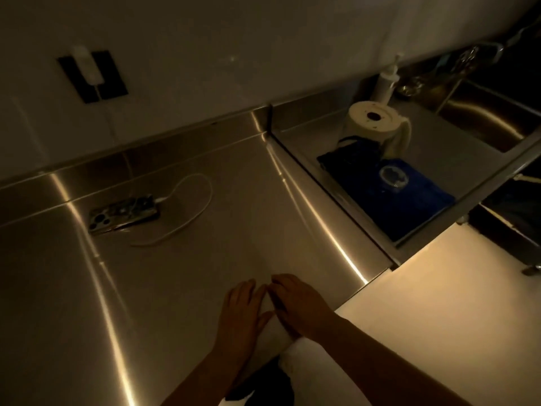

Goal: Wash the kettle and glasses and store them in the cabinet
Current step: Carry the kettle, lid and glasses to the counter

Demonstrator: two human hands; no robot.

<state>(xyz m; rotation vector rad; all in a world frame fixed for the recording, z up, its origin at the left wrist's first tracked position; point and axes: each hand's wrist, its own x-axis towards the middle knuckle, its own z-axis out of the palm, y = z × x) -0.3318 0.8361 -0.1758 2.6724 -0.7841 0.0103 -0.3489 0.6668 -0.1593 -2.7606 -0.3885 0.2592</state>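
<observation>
Both hands lie flat, fingers straight, side by side at the 6 o'clock edge of the brushed-steel table (pixel 175 288): left hand (pixel 240 312) and right hand (pixel 298 306), forearms reaching in from below, holding nothing. No kettle shows. One clear glass (pixel 393 177) stands upturned on the blue drying mat (pixel 409 200) at 2 o'clock, before the steel sink (pixel 483 118). Best next move, I judge: reach right and lift the glass by its wall, gently, since it may be wet.

Bare steel counter (pixel 181 288) ahead; only phone (pixel 124 213) and looped cable (pixel 187 209) far left, paper roll (pixel 373 123) beyond the raised divider (pixel 330 197).
</observation>
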